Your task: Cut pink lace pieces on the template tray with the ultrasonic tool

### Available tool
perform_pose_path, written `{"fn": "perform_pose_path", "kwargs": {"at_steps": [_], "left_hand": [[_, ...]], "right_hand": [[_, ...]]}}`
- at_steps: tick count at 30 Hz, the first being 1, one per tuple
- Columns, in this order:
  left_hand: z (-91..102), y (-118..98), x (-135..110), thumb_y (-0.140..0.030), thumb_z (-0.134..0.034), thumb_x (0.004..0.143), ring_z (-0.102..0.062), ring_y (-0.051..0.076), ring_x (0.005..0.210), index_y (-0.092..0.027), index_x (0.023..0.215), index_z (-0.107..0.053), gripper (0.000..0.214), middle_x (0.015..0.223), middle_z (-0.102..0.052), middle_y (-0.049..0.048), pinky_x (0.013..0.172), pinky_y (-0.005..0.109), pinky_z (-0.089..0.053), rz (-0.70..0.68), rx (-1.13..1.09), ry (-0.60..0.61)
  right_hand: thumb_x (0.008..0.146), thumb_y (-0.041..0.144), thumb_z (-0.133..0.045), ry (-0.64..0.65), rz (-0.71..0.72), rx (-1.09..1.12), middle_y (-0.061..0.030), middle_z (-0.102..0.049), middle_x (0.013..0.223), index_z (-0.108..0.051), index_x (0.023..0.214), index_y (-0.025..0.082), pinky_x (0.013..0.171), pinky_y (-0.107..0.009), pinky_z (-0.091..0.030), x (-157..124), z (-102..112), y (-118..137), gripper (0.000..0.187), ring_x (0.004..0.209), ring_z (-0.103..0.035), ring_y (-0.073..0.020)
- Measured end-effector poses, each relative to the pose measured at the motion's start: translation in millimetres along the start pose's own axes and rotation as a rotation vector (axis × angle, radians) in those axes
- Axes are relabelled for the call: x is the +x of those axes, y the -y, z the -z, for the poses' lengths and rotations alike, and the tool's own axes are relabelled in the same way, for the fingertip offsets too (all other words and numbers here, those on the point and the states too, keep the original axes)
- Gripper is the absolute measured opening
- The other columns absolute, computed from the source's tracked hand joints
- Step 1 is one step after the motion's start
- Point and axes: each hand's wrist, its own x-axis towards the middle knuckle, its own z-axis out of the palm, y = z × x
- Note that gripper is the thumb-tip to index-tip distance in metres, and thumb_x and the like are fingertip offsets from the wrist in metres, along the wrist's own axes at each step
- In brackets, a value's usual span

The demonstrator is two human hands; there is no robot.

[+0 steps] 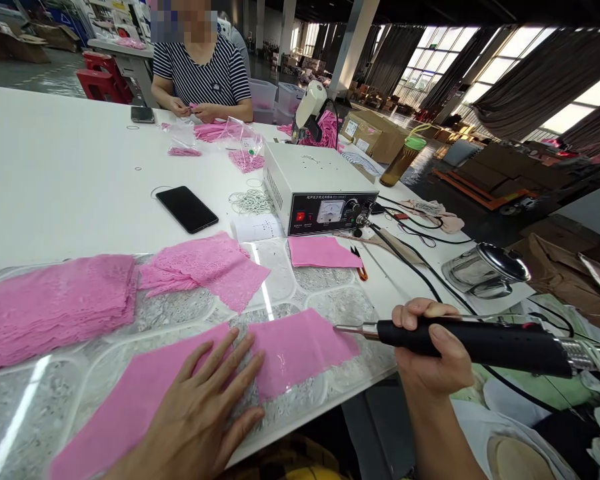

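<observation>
My left hand [213,390] lies flat with its fingers spread, over a long pink fabric piece [130,393] and the near edge of a second pink fabric piece [295,353]. My right hand [430,353] is wrapped round the black handle of an ultrasonic welding gun [485,345]. The gun's slim metal tip points left and is at the right edge of the second piece; whether it touches the fabric I cannot tell. Under the fabric lies a clear, grey-patterned mat [340,300]. Part of the long piece is hidden beneath my left hand.
A stack of pink lace fabric [60,307] and loose pink pieces [205,267] lie left. A control box [320,187], phone [187,208] and small orange-handled snips [360,263] are beyond. A steel mug [486,270] and black cables stand right. A person [200,73] sits across the table.
</observation>
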Motion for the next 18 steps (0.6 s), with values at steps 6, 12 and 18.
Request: {"fn": "perform_pose_path", "kwargs": {"at_steps": [6,12,18], "left_hand": [[0.4,5,1,-0.047,-0.048,0.094,-0.044,0.029,0.133,-0.025,0.138,-0.050,0.049,0.144,-0.049,0.0059,0.107,0.041,-0.034,-0.051,0.040,0.003],[3.9,12,6,-0.051,-0.053,0.090,-0.050,0.028,0.127,-0.023,0.134,-0.055,0.053,0.139,-0.054,0.0058,0.103,0.037,-0.036,-0.151,0.118,-0.050],[4.1,14,8,-0.056,-0.052,0.089,-0.050,0.029,0.127,-0.024,0.135,-0.054,0.056,0.140,-0.053,0.0060,0.103,0.038,-0.037,-0.187,0.155,-0.050]], "right_hand": [[0.062,0.026,-0.059,0.005,-0.003,0.014,0.0010,-0.052,0.070,-0.055,0.070,0.019,0.050,-0.028,-0.041,1,-2,-1,0.011,0.050,-0.044,-0.0080],[0.064,0.024,-0.058,0.052,0.009,0.011,0.0004,-0.053,0.068,-0.056,0.068,0.018,0.050,-0.028,-0.042,1,-3,-4,0.007,0.051,-0.046,-0.0089],[0.064,0.026,-0.058,0.023,0.019,0.008,0.0006,-0.053,0.069,-0.057,0.071,0.019,0.051,-0.028,-0.042,4,3,1,0.010,0.052,-0.046,-0.0091]]}}
